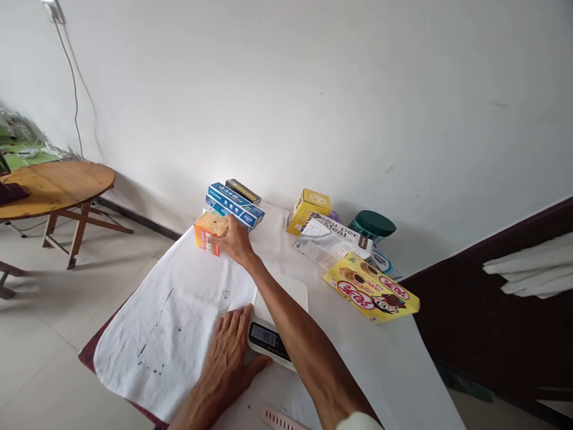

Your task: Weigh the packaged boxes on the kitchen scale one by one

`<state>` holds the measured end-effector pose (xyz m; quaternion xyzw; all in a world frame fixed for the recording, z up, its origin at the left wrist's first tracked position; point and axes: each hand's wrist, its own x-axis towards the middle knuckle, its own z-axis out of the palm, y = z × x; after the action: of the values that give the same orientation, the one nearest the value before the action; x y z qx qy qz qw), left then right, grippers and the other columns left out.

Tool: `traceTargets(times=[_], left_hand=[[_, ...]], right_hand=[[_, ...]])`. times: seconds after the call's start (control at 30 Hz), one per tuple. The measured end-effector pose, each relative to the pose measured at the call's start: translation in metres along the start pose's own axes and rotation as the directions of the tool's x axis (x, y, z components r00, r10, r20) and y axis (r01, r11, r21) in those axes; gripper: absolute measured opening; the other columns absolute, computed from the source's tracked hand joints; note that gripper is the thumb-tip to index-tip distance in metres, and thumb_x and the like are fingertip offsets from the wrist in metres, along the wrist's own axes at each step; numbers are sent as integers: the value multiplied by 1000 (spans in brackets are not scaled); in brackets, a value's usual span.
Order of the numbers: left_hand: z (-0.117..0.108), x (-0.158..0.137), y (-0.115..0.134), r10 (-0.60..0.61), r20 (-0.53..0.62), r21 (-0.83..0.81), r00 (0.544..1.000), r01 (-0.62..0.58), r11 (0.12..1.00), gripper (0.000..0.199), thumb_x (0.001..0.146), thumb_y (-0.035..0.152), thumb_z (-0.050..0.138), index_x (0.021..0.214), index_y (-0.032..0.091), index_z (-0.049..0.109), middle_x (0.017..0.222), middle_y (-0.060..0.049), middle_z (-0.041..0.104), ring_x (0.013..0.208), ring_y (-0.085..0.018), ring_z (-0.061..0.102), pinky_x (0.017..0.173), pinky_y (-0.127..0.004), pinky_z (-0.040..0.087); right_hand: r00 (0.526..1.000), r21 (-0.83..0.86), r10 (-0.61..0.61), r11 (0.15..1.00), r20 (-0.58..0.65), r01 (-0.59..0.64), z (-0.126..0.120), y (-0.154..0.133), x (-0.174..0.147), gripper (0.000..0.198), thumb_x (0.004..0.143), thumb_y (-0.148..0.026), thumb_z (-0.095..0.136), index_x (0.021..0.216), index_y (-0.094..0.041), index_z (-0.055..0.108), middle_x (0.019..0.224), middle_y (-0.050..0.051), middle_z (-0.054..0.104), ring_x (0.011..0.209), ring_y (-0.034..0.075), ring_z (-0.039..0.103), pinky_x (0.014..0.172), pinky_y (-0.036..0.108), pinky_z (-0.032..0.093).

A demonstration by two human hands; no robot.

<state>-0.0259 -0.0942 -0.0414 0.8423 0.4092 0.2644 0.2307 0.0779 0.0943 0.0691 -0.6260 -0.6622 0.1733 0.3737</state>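
Observation:
My right hand reaches across to the far left of the table, its fingers closed round the side of a small orange box. The box stands on the white cloth in front of blue-and-white toothpaste-like cartons. Beside the white digital scale, my left hand lies flat with fingers stretched out, the thumb along the scale's front edge. Digits show on the scale's display, too small to read surely. My right forearm passes over the scale and hides part of its platform.
A yellow box, a "Su-per Meal" packet, a dark-green-lidded jar and a yellow snack box sit at the back right. A pink strap lies at the front. A wooden table stands left; a wall is behind.

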Motion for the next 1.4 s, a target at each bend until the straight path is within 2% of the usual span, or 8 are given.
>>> traceTargets(times=[0.27, 0.53, 0.73, 0.9, 1.0, 1.1, 1.27, 1.4], left_hand=[[3, 0, -7, 11, 36, -5, 999, -11, 1000, 86, 89, 41, 72, 160, 19, 28, 149, -17, 53, 133, -36, 50, 110, -51, 40], [6, 1, -7, 20, -33, 74, 999, -17, 997, 80, 89, 32, 69, 157, 20, 29, 144, -15, 56, 130, -36, 53, 108, -52, 41], [4, 2, -10, 104, -77, 123, 992, -94, 988, 74, 94, 43, 66, 156, 19, 32, 141, -15, 58, 127, -35, 55, 105, -51, 44], [2, 2, -9, 157, -92, 157, 983, -142, 977, 82, 93, 46, 68, 159, 21, 28, 141, -15, 59, 123, -36, 57, 100, -50, 46], [1, 4, -8, 149, -76, 151, 986, -136, 979, 89, 92, 48, 68, 162, 21, 20, 139, -15, 59, 120, -35, 58, 98, -50, 47], [0, 5, -9, 144, -68, 138, 987, -134, 981, 89, 93, 48, 67, 163, 24, 17, 139, -14, 59, 121, -35, 58, 97, -50, 48], [0, 4, -10, 140, -70, 132, 988, -130, 983, 87, 94, 46, 66, 162, 24, 17, 140, -15, 58, 123, -35, 57, 100, -51, 46], [0, 3, -10, 134, -57, 134, 989, -125, 983, 85, 94, 47, 67, 161, 23, 20, 141, -14, 57, 125, -35, 55, 103, -51, 45]], right_hand=[[999, -78, 7, 997, 45, -4, 33, 18, 42, 56, 75, -37, 80, 118, -14, 52, 121, 19, 67, 114, 31, 64, 99, 45, 50], [1000, -106, -19, 994, 25, 21, 11, 7, 8, 85, 71, -34, 89, 140, -12, 43, 140, 23, 55, 136, 34, 50, 111, 46, 45], [955, -245, -201, 958, -218, 146, -73, 39, -92, 56, 85, -28, 77, 134, -17, 51, 133, 16, 60, 126, 30, 56, 111, 48, 46], [854, -457, -15, 849, -520, -263, -193, 111, -162, 64, 80, -37, 79, 133, -17, 52, 134, 20, 58, 126, 38, 52, 106, 55, 44], [817, -481, 251, 704, -520, -522, -240, 148, -184, 71, 71, -45, 82, 129, -13, 55, 132, 24, 58, 125, 44, 51, 99, 56, 45], [810, -423, 415, 700, -415, -576, -255, 168, -193, 63, 67, -39, 83, 120, -15, 60, 122, 20, 65, 117, 39, 58, 93, 48, 48], [840, -336, 383, 789, -384, -514, -250, 164, -203, 35, 75, -34, 72, 105, -19, 65, 108, 9, 72, 100, 27, 67, 84, 36, 50], [822, -187, 383, 851, -421, -492, -251, 134, -222, 44, 76, -48, 73, 110, -21, 66, 101, 5, 75, 90, 25, 69, 74, 33, 51]])
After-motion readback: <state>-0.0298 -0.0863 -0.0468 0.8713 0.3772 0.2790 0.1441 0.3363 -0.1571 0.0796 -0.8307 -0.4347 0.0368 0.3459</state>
